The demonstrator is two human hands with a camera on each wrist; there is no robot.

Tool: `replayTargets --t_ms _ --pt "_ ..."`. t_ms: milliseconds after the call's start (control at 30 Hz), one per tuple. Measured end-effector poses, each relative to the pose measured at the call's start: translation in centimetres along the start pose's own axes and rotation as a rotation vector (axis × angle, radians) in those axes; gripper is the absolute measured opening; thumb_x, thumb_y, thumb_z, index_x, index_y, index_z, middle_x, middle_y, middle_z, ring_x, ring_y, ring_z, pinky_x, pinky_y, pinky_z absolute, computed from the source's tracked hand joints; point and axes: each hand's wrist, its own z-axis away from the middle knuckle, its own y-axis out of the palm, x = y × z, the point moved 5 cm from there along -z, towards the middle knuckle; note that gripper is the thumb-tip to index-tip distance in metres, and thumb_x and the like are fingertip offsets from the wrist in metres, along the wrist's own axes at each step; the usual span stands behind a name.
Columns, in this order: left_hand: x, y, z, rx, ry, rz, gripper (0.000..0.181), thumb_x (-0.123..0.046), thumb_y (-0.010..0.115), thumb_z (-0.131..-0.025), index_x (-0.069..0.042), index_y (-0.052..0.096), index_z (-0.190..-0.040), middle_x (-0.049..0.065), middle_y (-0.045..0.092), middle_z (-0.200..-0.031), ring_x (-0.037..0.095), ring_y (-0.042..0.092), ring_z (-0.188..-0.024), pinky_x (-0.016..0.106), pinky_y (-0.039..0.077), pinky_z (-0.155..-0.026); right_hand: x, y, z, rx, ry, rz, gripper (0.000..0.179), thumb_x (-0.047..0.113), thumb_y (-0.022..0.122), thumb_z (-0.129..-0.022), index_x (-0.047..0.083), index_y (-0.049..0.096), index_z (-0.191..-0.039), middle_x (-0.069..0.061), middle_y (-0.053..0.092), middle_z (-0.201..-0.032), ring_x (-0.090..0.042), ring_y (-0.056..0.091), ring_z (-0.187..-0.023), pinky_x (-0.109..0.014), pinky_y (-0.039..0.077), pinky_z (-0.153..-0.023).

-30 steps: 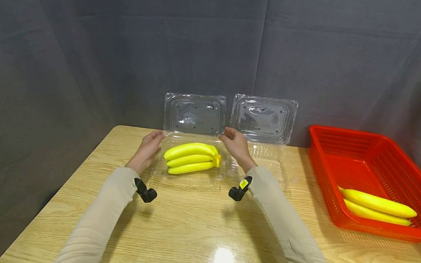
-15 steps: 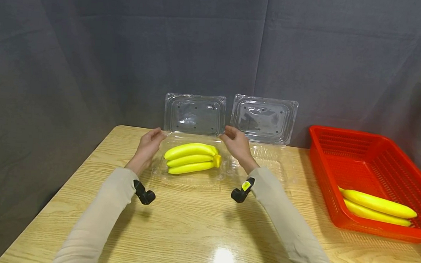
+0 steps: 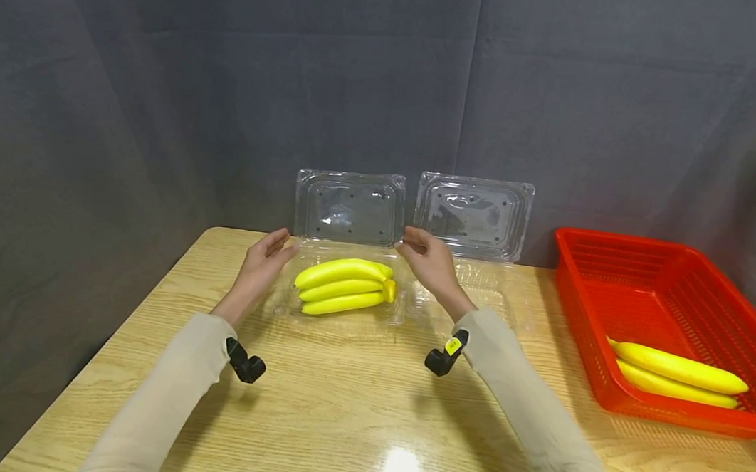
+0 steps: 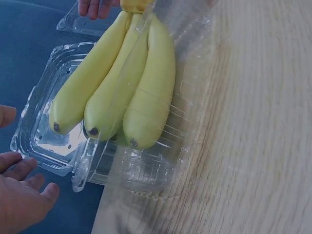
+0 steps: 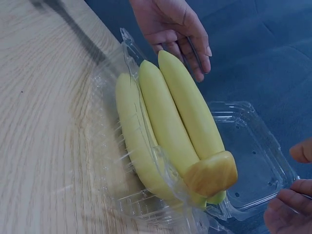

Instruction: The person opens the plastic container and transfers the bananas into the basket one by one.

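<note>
A bunch of yellow bananas point(image 3: 343, 288) lies in the base of a clear plastic clamshell box, its stem end toward the right. The box's lid point(image 3: 350, 206) stands raised at the back. Beside the box's left rear corner is my left hand point(image 3: 257, 265), fingers extended and thumb apart, holding nothing; in the left wrist view it shows a gap from the bananas. My right hand point(image 3: 433, 266) is at the right rear corner, between the two boxes. The right wrist view shows its fingers point(image 5: 295, 195) loosely bent, the thumb apart from them.
A second clear clamshell box with a raised lid point(image 3: 475, 216) stands to the right, over the wooden table point(image 3: 343, 419). Further right is a red plastic basket point(image 3: 628, 242) holding more bananas point(image 3: 679, 373). A dark grey curtain point(image 3: 386, 87) hangs behind the table.
My left hand has shifted slightly left, away from the box corner, its fingers opening. Both wrists have drawn outward and a little nearer me. The bananas and boxes stay in place.
</note>
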Motion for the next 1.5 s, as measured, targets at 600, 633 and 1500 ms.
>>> replayTargets --t_ms 600,633,1500 --pt "-2.2 -1.8 3.3 0.103 0.086 -0.118 0.074 -0.024 0.062 -0.097 -0.002 0.019 -0.154 0.014 0.021 -0.158 0.029 0.016 -0.145 0.048 0.019 -0.113 1.6 -1.4 2.2 -0.022 -0.116 0.003 0.041 0.026 0.065 -0.094 0.004 0.06 -0.129 -0.013 0.064 -0.121 -0.026 0.062 -0.108 -0.039 0.051 -0.088" --pt "-2.0 -1.9 3.4 0.107 0.095 -0.131 0.074 -0.024 0.062 -0.097 -0.003 0.019 -0.154 0.013 0.021 -0.158 0.028 0.016 -0.145 0.048 0.019 -0.113 1.6 -1.6 2.3 -0.026 -0.118 -0.004 0.041 0.025 0.066 -0.094 0.004 0.061 -0.128 -0.013 0.064 -0.121 -0.025 0.062 -0.108 -0.038 0.051 -0.088" --pt "1.7 -0.8 5.7 0.233 0.093 -0.248 0.092 -0.039 0.065 -0.093 -0.017 0.003 -0.157 0.014 0.0 -0.161 0.05 0.008 -0.14 0.061 0.016 -0.109 -0.4 0.4 5.9 -0.059 -0.136 0.007 0.04 0.018 0.073 -0.087 0.001 0.063 -0.121 -0.012 0.064 -0.12 -0.026 0.062 -0.107 -0.039 0.051 -0.09"
